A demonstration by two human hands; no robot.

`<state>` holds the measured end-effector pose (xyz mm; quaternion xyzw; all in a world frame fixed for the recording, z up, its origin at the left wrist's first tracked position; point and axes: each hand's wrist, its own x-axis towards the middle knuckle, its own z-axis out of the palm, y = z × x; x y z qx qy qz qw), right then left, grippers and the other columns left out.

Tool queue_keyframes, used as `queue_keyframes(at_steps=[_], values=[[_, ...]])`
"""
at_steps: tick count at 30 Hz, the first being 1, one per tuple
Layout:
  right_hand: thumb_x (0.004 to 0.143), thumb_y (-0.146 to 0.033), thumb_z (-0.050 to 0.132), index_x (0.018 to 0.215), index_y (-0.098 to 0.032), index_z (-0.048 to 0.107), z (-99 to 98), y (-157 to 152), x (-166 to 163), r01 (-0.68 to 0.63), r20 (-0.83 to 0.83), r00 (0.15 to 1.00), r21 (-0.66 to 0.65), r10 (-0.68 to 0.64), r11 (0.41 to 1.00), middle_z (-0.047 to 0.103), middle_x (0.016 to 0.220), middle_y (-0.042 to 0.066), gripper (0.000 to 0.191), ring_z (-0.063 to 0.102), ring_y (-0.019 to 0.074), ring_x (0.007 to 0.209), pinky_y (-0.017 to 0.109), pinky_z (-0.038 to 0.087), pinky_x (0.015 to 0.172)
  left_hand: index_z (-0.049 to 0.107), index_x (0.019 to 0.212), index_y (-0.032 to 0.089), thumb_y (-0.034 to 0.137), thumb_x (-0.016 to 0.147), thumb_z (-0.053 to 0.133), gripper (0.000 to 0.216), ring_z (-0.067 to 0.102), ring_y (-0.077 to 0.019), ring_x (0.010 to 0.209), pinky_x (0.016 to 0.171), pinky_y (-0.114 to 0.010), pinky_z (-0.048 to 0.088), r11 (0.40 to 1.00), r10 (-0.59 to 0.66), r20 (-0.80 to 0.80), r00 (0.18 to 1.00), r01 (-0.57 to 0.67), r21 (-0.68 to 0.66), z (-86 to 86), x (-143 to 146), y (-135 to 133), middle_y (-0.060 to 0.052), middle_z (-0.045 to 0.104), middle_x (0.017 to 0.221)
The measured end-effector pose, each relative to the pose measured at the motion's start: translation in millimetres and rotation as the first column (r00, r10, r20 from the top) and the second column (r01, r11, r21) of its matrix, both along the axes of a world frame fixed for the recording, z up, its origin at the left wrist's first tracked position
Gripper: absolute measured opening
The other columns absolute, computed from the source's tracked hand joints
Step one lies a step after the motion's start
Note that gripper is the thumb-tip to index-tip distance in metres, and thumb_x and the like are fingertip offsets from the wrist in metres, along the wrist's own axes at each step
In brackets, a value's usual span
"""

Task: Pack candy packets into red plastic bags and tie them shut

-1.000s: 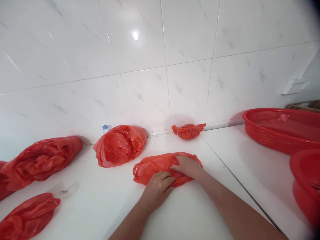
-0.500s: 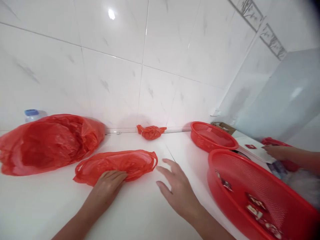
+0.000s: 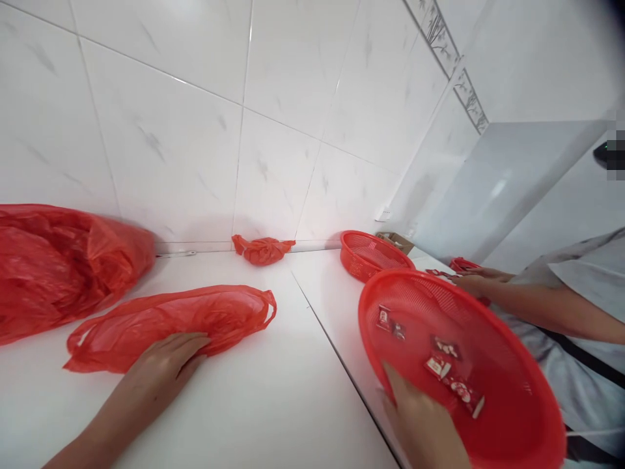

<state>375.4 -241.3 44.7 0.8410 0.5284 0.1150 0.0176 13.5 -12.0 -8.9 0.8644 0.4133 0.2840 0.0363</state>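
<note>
My left hand (image 3: 163,365) lies flat with its fingers stretched out on the near edge of a flattened red plastic bag (image 3: 195,319) on the white counter (image 3: 273,404). The bag's handles point right. My right hand (image 3: 420,423) grips the near rim of a large red mesh basket (image 3: 498,404), thumb inside it, and the basket is tilted towards me. Several small red-and-white packets (image 3: 442,365) lie inside the basket.
A bulky red bag (image 3: 58,267) sits at the left and a small knotted red bag (image 3: 263,249) against the tiled wall. A second red basket (image 3: 375,251) and a cardboard box (image 3: 396,241) stand behind. Another person's arm (image 3: 537,303) reaches in from the right.
My right hand left the bag, swung right and took hold of the large basket's rim. My view turned right. My left hand stays on the bag.
</note>
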Motion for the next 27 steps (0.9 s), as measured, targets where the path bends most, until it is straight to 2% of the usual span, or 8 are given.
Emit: queue_keyframes(at_steps=[3, 5, 8, 14, 20, 24, 27], values=[[0.086, -0.021, 0.041, 0.127, -0.023, 0.051, -25.1, -12, -13, -0.175, 0.041, 0.984, 0.017, 0.174, 0.984, 0.067, 0.11, 0.008, 0.043, 0.068, 0.0223, 0.084, 0.028, 0.055, 0.064, 0.064, 0.108, 0.026, 0.043, 0.086, 0.041, 0.035, 0.059, -0.0225, 0.107, 0.095, -0.04, 0.044, 0.998, 0.009, -0.067, 0.998, -0.013, -0.066, 4.2, -1, -3, 0.0, 0.066, 0.114], [0.081, -0.018, 0.046, 0.125, -0.021, 0.055, -29.1, -17, -15, -0.243, 0.061, 0.968, 0.007, 0.242, 0.97, 0.067, 0.111, 0.008, 0.044, 0.068, 0.023, 0.087, 0.03, 0.057, 0.068, 0.063, 0.11, 0.025, 0.041, 0.087, 0.04, 0.037, 0.056, -0.0229, 0.111, 0.099, -0.04, 0.041, 0.994, 0.017, -0.1, 0.995, -0.027, -0.101, 7.1, -1, -5, -0.002, 0.064, 0.118], [0.079, -0.015, 0.049, 0.126, -0.021, 0.055, -18.8, -18, -11, -0.256, 0.037, 0.966, -0.009, 0.256, 0.967, 0.065, 0.114, 0.008, 0.048, 0.067, 0.0241, 0.091, 0.033, 0.057, 0.073, 0.062, 0.112, 0.024, 0.041, 0.088, 0.038, 0.037, 0.054, -0.0229, 0.113, 0.1, -0.039, 0.039, 0.992, 0.029, -0.112, 0.993, -0.042, -0.118, 10.6, 0, -8, -0.002, 0.063, 0.12], [0.087, -0.025, 0.041, 0.131, -0.022, 0.049, 8.8, -13, -6, -0.188, -0.116, 0.976, -0.017, 0.185, 0.982, 0.062, 0.12, 0.006, 0.045, 0.063, 0.0237, 0.102, 0.035, 0.056, 0.077, 0.061, 0.111, 0.024, 0.04, 0.088, 0.04, 0.036, 0.055, -0.0224, 0.112, 0.098, -0.037, 0.041, 0.993, 0.032, -0.086, 0.996, -0.041, -0.114, 15.4, 3, -14, -0.001, 0.064, 0.118], [0.086, -0.028, 0.04, 0.132, -0.023, 0.048, 15.4, -8, 21, -0.219, -0.235, 0.95, -0.035, 0.205, 0.975, 0.057, 0.127, 0.006, 0.047, 0.06, 0.0245, 0.107, 0.036, 0.054, 0.082, 0.062, 0.108, 0.023, 0.038, 0.09, 0.039, 0.033, 0.056, -0.0222, 0.109, 0.097, -0.039, 0.04, 0.995, 0.022, -0.072, 0.997, -0.028, -0.095, 16.2, 3, -17, -0.002, 0.064, 0.116], [0.085, -0.038, 0.045, 0.13, -0.026, 0.05, 13.5, -5, 51, -0.241, -0.235, 0.941, 0.043, 0.245, 0.969, 0.064, 0.117, 0.006, 0.047, 0.064, 0.0259, 0.099, 0.034, 0.057, 0.074, 0.062, 0.106, 0.023, 0.032, 0.09, 0.039, 0.029, 0.058, -0.0232, 0.105, 0.093, -0.039, 0.043, 0.997, -0.012, -0.009, 1.0, 0.011, -0.071, 16.9, 4, -19, -0.002, 0.065, 0.112], [0.087, -0.042, 0.045, 0.122, -0.034, 0.056, 25.7, -2, 66, -0.355, -0.213, 0.906, 0.086, 0.365, 0.931, 0.068, 0.104, 0.006, 0.037, 0.065, 0.0243, 0.096, 0.033, 0.057, 0.069, 0.062, 0.106, 0.023, 0.026, 0.089, 0.042, 0.026, 0.059, -0.0235, 0.099, 0.088, -0.038, 0.045, 0.997, -0.037, 0.041, 0.998, 0.04, -0.062, 16.2, 5, -21, -0.003, 0.067, 0.106]])
